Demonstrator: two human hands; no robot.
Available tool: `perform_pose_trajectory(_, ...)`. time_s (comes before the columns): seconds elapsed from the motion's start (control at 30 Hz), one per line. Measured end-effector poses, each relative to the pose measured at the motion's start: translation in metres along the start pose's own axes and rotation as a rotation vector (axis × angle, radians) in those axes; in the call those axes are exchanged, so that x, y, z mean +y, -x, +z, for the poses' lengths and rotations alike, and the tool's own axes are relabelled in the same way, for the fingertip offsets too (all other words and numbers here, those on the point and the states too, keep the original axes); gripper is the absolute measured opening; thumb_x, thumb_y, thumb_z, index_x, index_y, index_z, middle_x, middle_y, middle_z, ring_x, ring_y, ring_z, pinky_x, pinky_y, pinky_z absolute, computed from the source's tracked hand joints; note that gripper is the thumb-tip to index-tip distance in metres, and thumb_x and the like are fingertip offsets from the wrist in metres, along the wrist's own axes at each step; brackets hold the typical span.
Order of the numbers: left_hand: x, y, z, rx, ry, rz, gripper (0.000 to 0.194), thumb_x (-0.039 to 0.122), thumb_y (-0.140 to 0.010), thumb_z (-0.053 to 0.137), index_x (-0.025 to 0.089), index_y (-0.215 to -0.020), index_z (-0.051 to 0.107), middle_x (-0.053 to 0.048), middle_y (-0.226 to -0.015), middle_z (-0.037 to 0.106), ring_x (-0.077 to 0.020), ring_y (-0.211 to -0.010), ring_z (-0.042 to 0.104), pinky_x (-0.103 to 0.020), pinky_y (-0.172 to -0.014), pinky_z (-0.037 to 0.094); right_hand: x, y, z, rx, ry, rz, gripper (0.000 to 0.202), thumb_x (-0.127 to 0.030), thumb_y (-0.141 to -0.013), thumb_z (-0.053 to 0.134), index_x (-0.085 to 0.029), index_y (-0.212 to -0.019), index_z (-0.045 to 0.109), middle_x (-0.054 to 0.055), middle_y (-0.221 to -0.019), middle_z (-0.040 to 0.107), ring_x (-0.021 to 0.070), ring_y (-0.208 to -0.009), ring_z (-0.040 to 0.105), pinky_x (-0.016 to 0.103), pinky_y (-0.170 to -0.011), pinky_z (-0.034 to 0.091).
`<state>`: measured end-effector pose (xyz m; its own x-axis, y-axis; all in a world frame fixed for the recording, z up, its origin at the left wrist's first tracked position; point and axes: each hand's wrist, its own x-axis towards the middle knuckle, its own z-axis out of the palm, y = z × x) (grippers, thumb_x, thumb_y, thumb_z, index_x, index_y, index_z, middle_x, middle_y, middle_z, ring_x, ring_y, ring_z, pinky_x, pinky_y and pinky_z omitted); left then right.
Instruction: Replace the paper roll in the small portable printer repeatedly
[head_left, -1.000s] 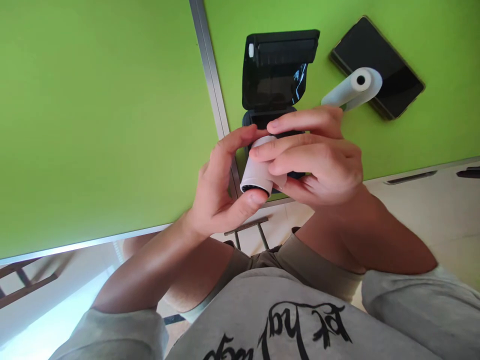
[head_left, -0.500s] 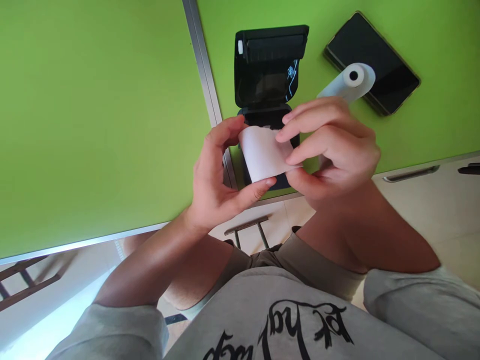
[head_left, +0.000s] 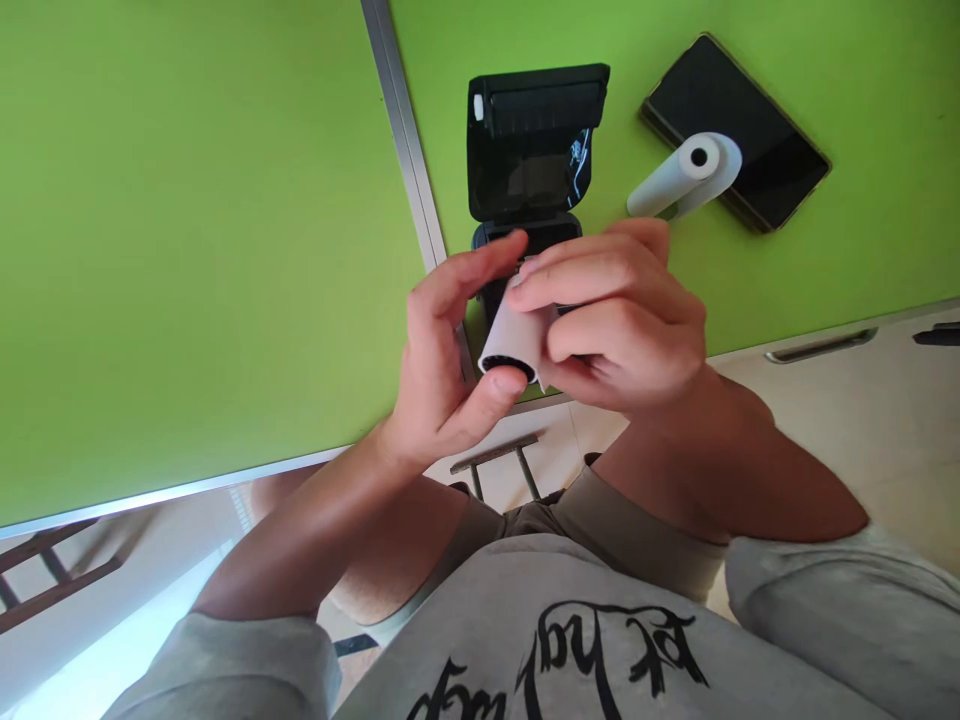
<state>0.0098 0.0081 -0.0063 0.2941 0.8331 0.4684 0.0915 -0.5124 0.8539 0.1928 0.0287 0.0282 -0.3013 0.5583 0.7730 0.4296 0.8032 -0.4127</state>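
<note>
Between my two hands is a small roll of white paper (head_left: 516,325), its dark hollow end facing me. My left hand (head_left: 442,350) grips the roll from the left, with the thumb at its near end and the index finger by its far end. The fingers of my right hand (head_left: 626,315) are curled and pinch the paper on the right side, where a loose edge shows. Just behind and below the roll is a black device (head_left: 525,150) with its lid raised, probably a small printer. My hands hide most of its base.
A second white paper roll (head_left: 667,180) stands right of the device, its loose end hanging off. Beyond it lies a black smartphone (head_left: 750,130). A metal strip (head_left: 409,130) divides the green table (head_left: 187,250). A drawer handle (head_left: 821,345) is at the right edge.
The paper roll has turned so its hollow end now shows. My right hand has moved left, closer to my left hand, and the loose sheet lies closer round the roll.
</note>
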Motion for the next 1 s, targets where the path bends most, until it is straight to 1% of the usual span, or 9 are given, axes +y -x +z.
perform_pose_trajectory(0.07,-0.003,0.000,0.000,0.049,-0.040,0.121,0.059,0.068,-0.103,0.047,0.036,-0.152,0.038,-0.007,-0.156,0.051,-0.0347,-0.148,0.051,-0.059,-0.121,0.045,0.008,-0.002,-0.005,0.004,-0.055,0.058,0.019,-0.018,-0.087,0.070,-0.025,-0.083,0.053,-0.005,-0.099,0.079,0.0177,-0.090,0.078,0.037,-0.076,0.056)
perform_pose_trajectory(0.2,0.000,0.001,-0.003,0.058,-0.197,0.018,0.051,0.060,-0.107,0.043,0.035,-0.151,0.040,-0.010,-0.152,0.050,-0.0341,-0.148,0.048,-0.062,-0.122,0.041,0.030,-0.001,-0.011,0.036,-0.028,0.166,0.013,-0.022,-0.087,0.069,-0.027,-0.089,0.057,-0.002,-0.098,0.077,0.0206,-0.091,0.076,0.039,-0.078,0.059)
perform_pose_trajectory(0.37,0.007,0.004,-0.006,0.073,-0.233,-0.078,0.049,0.060,-0.108,0.040,0.037,-0.151,0.040,-0.009,-0.149,0.050,-0.0322,-0.146,0.048,-0.060,-0.120,0.044,0.041,0.002,-0.015,-0.213,0.078,0.252,0.019,-0.023,-0.087,0.074,-0.029,-0.100,0.062,-0.001,-0.105,0.081,0.0252,-0.097,0.078,0.045,-0.082,0.061)
perform_pose_trajectory(0.43,0.006,0.005,-0.007,0.046,-0.255,-0.088,0.048,0.059,-0.108,0.039,0.035,-0.150,0.039,-0.010,-0.147,0.050,-0.0320,-0.145,0.048,-0.059,-0.119,0.044,0.041,-0.001,-0.016,-0.258,0.089,0.235,0.021,-0.018,-0.085,0.076,-0.029,-0.097,0.064,-0.003,-0.104,0.082,0.0252,-0.097,0.080,0.044,-0.080,0.061)
perform_pose_trajectory(0.53,0.003,0.004,-0.007,-0.005,-0.253,-0.073,0.049,0.058,-0.108,0.038,0.033,-0.150,0.037,-0.011,-0.146,0.050,-0.0318,-0.143,0.049,-0.057,-0.118,0.045,0.043,-0.006,-0.018,-0.264,0.109,0.198,0.022,-0.012,-0.081,0.078,-0.028,-0.091,0.067,-0.003,-0.104,0.083,0.0256,-0.097,0.081,0.042,-0.077,0.060)
perform_pose_trajectory(0.7,0.002,0.003,-0.006,0.030,-0.225,-0.159,0.046,0.061,-0.108,0.039,0.033,-0.144,0.043,-0.010,-0.144,0.051,-0.0301,-0.141,0.051,-0.054,-0.119,0.046,0.043,-0.009,-0.020,-0.281,0.038,0.212,0.017,-0.012,-0.084,0.071,-0.028,-0.082,0.067,-0.003,-0.100,0.082,0.0231,-0.094,0.080,0.041,-0.081,0.062)
perform_pose_trajectory(0.83,0.002,0.004,-0.007,0.037,-0.200,-0.228,0.051,0.065,-0.107,0.040,0.032,-0.145,0.042,-0.010,-0.147,0.050,-0.0304,-0.142,0.051,-0.053,-0.117,0.048,0.038,-0.008,-0.025,-0.285,-0.066,0.132,0.016,-0.012,-0.085,0.069,-0.028,-0.081,0.066,-0.002,-0.094,0.080,0.0200,-0.092,0.077,0.038,-0.082,0.063)
perform_pose_trajectory(0.9,0.001,0.004,-0.008,0.025,-0.184,-0.273,0.053,0.068,-0.106,0.041,0.034,-0.146,0.041,-0.009,-0.151,0.049,-0.0319,-0.146,0.049,-0.055,-0.119,0.047,0.036,-0.006,-0.026,-0.313,-0.103,0.107,0.014,-0.014,-0.085,0.068,-0.027,-0.080,0.066,-0.002,-0.095,0.079,0.0188,-0.093,0.076,0.038,-0.085,0.063)
perform_pose_trajectory(1.0,-0.002,0.003,-0.008,-0.033,-0.158,-0.275,0.058,0.071,-0.104,0.042,0.035,-0.149,0.036,-0.007,-0.158,0.046,-0.0329,-0.152,0.044,-0.055,-0.125,0.042,0.036,-0.001,-0.026,-0.354,-0.155,0.125,0.012,-0.017,-0.084,0.066,-0.026,-0.077,0.065,-0.003,-0.102,0.078,0.0186,-0.099,0.074,0.039,-0.092,0.062)
